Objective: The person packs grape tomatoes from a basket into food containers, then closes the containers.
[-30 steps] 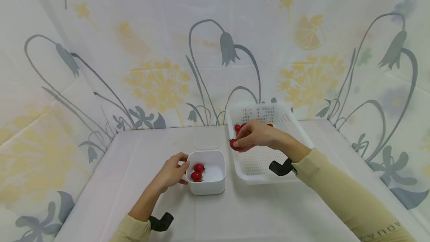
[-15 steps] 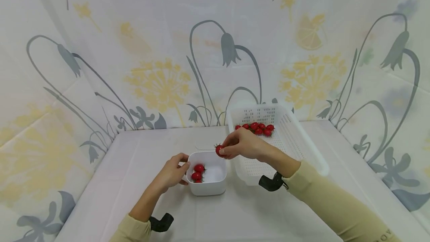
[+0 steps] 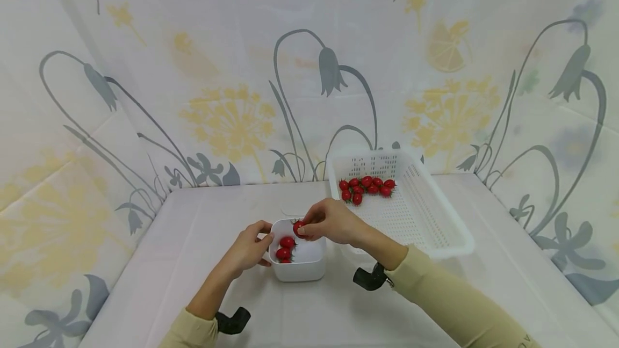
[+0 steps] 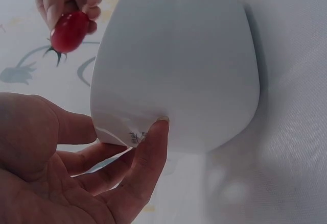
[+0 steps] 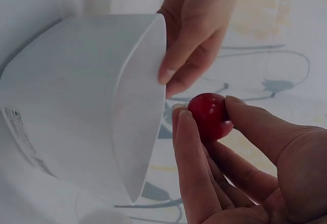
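Note:
A white square container (image 3: 301, 271) stands on the table with several cherry tomatoes (image 3: 283, 253) inside, at its left side. My left hand (image 3: 249, 248) holds its left wall, thumb at the rim and fingers along the outside, as the left wrist view shows. Pinched between the thumb and fingertips of my right hand (image 3: 333, 223) is a red cherry tomato (image 5: 208, 116) with a green stem end (image 4: 57, 55). That hand hovers over the container's far right rim, and the tomato is above the opening.
To the right, a white perforated basket (image 3: 437, 214) holds more cherry tomatoes (image 3: 367, 181), grouped at its far left. A thin clear-looking edge lies on the table behind the container. A flower-printed sheet (image 3: 232, 122) hangs behind and at both sides.
My right hand has carried the cherry tomato leftward from the basket to above the container, uncovering the tomatoes in the basket. My left hand stays in place on the container.

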{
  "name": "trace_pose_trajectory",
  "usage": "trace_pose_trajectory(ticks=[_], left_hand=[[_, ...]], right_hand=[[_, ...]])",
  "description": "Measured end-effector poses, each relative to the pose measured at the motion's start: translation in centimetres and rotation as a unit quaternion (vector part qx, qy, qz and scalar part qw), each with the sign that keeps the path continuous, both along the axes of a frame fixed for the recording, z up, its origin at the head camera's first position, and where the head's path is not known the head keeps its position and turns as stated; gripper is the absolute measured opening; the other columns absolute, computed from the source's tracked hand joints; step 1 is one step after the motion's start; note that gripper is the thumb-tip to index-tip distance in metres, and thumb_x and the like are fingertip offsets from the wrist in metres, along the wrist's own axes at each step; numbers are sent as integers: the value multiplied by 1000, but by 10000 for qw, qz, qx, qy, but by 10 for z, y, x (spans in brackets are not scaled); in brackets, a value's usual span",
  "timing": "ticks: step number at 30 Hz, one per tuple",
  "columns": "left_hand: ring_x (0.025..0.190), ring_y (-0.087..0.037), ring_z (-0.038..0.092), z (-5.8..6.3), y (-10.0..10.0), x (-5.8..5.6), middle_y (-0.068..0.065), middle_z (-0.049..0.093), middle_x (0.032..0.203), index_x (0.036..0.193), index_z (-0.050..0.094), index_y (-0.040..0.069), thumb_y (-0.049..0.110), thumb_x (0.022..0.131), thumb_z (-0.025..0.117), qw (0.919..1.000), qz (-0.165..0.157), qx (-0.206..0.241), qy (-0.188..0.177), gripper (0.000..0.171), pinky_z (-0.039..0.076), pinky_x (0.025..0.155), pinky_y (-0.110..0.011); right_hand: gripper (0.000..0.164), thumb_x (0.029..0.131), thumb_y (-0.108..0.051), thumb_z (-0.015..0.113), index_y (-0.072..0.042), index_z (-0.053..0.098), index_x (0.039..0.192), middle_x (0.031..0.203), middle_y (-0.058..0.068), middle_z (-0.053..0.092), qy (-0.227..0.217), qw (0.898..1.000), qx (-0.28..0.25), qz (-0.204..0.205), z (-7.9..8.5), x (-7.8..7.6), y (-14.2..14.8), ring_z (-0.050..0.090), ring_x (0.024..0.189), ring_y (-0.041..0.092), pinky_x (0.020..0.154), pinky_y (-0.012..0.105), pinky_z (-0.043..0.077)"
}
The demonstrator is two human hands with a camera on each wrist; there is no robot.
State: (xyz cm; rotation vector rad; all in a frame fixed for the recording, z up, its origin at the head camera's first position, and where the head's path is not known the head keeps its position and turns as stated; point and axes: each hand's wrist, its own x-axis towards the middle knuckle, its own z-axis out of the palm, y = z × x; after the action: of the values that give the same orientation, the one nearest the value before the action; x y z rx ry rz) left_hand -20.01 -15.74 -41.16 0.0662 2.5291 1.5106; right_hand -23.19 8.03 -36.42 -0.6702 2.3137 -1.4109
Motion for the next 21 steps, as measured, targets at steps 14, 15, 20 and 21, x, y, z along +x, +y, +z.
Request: trace_pose_trajectory(ticks=[14,15,20,21], left_hand=[[101,-34,66,-1,-1,0,-21,58,135,127,58,-2,9,105,53,10000,-27,76,6,26,64,64,-40],[101,-34,66,0,-1,0,-21,58,135,128,58,-2,9,105,53,10000,-33,74,11,26,64,64,-40],[100,-33,66,0,-1,0,-21,58,135,127,58,-2,8,104,53,10000,-37,57,31,26,64,63,-40],[100,-33,66,0,-1,0,-21,58,135,127,58,-2,8,104,53,10000,-35,56,34,25,64,63,-40]], right_hand=[[12,92,-13,75,-1,74,92,79,3,72,718,9955,456,-420,-31,0,-32,68,67,14,63,26,59],[12,92,-12,75,0,74,90,78,2,71,749,9948,497,-468,-32,0,-34,67,66,13,61,25,58],[11,90,-10,77,-1,72,86,76,3,69,975,9894,783,-736,-41,-3,-42,62,66,11,58,24,54],[12,89,-10,78,-1,72,85,76,3,68,1055,9874,880,-788,-42,-4,-44,61,67,12,58,23,53]])
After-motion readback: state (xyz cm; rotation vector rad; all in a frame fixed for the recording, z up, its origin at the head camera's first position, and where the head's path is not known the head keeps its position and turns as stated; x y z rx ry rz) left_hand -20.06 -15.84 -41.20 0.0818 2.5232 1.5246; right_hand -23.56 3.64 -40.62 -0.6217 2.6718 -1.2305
